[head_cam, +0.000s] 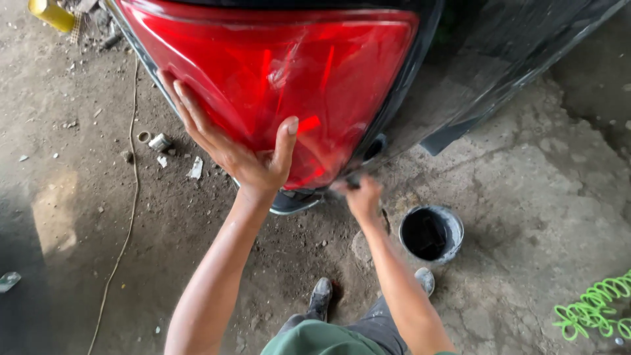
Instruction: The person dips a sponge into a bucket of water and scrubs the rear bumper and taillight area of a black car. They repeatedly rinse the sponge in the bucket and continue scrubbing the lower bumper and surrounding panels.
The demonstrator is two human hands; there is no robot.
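Observation:
A large glossy red tail-light lens (276,72) set in a black vehicle body (499,59) fills the top of the view. My left hand (233,141) lies flat against the lens's lower left side, fingers spread along its edge and thumb up on the red surface. My right hand (360,196) is closed at the lens's lower tip, where the red meets the black trim, apparently pinching something small and dark that I cannot make out.
A small round pot (432,233) of dark liquid stands on the dirt floor by my right foot (424,279). A thin cord (131,197) runs down the left. A green coiled hose (595,309) lies bottom right; a yellow container (51,13) is top left, with scraps (159,142) nearby.

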